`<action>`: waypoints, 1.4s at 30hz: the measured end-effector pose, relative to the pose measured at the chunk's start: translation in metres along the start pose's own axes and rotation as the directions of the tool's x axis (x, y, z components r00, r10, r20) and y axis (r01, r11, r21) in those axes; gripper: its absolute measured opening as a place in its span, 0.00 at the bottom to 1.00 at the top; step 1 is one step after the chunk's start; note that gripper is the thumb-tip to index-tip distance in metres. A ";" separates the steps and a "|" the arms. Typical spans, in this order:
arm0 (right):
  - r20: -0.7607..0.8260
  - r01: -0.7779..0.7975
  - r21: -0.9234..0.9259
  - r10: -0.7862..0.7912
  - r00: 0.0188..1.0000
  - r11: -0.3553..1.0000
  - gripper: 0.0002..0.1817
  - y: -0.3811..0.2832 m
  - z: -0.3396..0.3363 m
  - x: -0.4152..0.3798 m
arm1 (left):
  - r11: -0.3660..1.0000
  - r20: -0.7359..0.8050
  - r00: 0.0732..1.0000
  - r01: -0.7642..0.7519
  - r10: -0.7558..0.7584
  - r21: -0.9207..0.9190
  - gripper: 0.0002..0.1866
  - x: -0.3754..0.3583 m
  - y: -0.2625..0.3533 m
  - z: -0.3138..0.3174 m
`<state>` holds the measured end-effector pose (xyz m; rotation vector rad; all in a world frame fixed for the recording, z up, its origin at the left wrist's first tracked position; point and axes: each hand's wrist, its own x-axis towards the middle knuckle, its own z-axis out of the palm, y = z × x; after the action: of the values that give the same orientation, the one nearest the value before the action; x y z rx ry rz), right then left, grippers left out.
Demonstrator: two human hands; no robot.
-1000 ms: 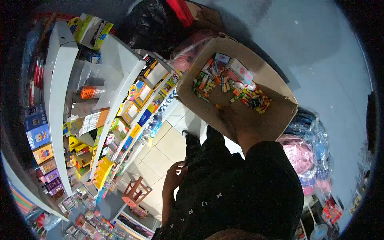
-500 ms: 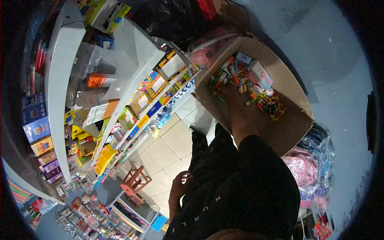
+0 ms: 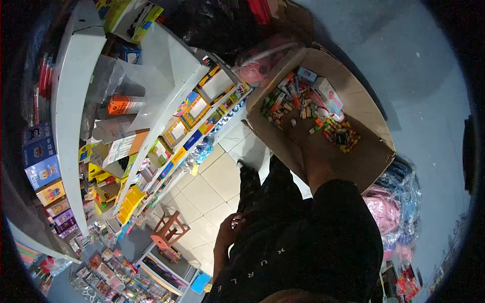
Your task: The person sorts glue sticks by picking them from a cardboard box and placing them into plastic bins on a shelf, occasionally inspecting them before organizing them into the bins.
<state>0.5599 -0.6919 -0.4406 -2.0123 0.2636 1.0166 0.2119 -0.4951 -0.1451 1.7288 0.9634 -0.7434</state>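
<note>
A cardboard box point(image 3: 366, 106) stands tilted before me, with a pile of small packets, sticks and colourful little pieces point(image 3: 290, 101) at its far end. My right hand point(image 3: 300, 130) is inside it, at the near edge of the pile. Its fingers are bent together, and a small pale spot shows at their tips; what they hold, if anything, I cannot make out. Beside the hand lie a white and pink carton point(image 3: 328, 96) and several yellow and green pieces point(image 3: 347, 144). My left hand point(image 3: 228, 232) hangs by my dark trousers, fingers loosely curled and apart, with nothing visible in it.
White shelves point(image 3: 76, 101) with boxed goods run along the left. A reddish-brown stool point(image 3: 169, 230) stands on the tiled floor point(image 3: 202, 194). Plastic-wrapped pink and blue bundles point(image 3: 381, 212) lie right of the box. Black plastic point(image 3: 217, 28) is behind it.
My right hand has drawn back towards me and slightly right within the box, its fingers now more bent. My left hand stays by my leg. The view has shifted slightly.
</note>
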 end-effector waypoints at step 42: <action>0.030 0.120 0.031 -0.121 0.992 0.992 0.26 -0.037 0.015 -0.001 | 0.994 0.039 0.998 -0.060 0.056 0.091 0.19 -0.020 -0.014 0.027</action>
<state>0.5695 -0.6575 -0.4222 -1.9597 0.1370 0.9619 0.1887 -0.5233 -0.1444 1.8097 0.8619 -0.7899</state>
